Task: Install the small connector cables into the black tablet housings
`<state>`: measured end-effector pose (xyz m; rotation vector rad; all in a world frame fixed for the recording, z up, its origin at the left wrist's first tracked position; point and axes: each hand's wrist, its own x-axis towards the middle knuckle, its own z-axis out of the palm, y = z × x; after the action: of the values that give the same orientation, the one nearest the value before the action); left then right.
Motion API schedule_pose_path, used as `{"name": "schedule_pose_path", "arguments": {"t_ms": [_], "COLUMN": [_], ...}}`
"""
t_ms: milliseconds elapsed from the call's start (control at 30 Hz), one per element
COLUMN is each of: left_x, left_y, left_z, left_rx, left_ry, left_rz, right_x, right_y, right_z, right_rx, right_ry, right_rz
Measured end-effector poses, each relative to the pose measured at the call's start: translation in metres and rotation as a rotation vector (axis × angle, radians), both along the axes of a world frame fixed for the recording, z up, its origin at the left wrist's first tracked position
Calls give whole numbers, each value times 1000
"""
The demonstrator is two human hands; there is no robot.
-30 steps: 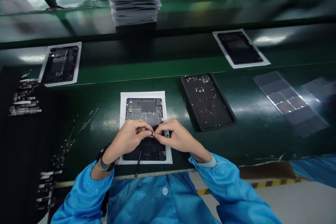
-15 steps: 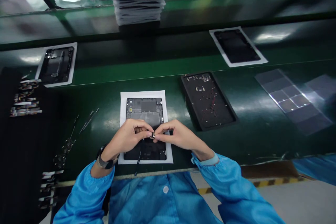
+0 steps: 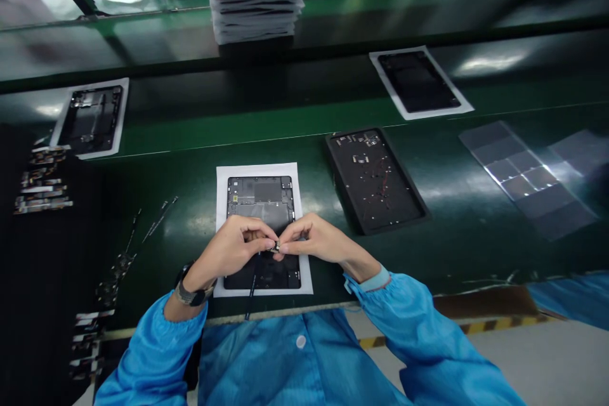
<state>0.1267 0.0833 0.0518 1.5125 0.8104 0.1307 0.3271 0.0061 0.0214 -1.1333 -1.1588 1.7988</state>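
Note:
My left hand (image 3: 236,242) and my right hand (image 3: 318,241) meet over a dark tablet back housing (image 3: 261,193), which lies on a white sheet (image 3: 221,216). Both hands pinch a small electronic part (image 3: 275,247) between thumb and fingertips; its exact kind is mostly hidden by the fingers. A thin black flex strip (image 3: 250,295) runs down from beneath my left hand across the housing to the table edge. Whether it joins the small part I cannot tell.
A black tray (image 3: 380,193) with small metal parts and thin wires stands to the right, near clear plastic sheets (image 3: 528,181). At left lie flex cables (image 3: 45,190) and circuit boards (image 3: 111,279). Two more housings (image 3: 92,119) (image 3: 419,82) rest behind. A tall wrapped stack (image 3: 257,0) stands farther back.
The two housings at the back have shifted a little to the left along the green surface. My hands keep their pinch on the small part, with only a slight shift of the fingers.

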Motion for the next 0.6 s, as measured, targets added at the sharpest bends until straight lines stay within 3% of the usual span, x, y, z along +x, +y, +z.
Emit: {"name": "schedule_pose_path", "arguments": {"t_ms": [333,433,500,600], "left_x": [0,0,-5,-18], "left_y": [-2,0,4,14], "left_z": [0,4,10,19], "left_rx": [-46,-49,-29,9], "left_ry": [-12,-43,-75,-193], "left_rz": [13,33,93,305], "right_x": [-4,1,9,19], "right_y": [-2,1,1,-8], "right_z": [-4,1,7,19], "right_rx": [-20,45,157,302], "right_ry": [29,-30,-153,-439], "right_rz": [28,5,-108,-378]}}
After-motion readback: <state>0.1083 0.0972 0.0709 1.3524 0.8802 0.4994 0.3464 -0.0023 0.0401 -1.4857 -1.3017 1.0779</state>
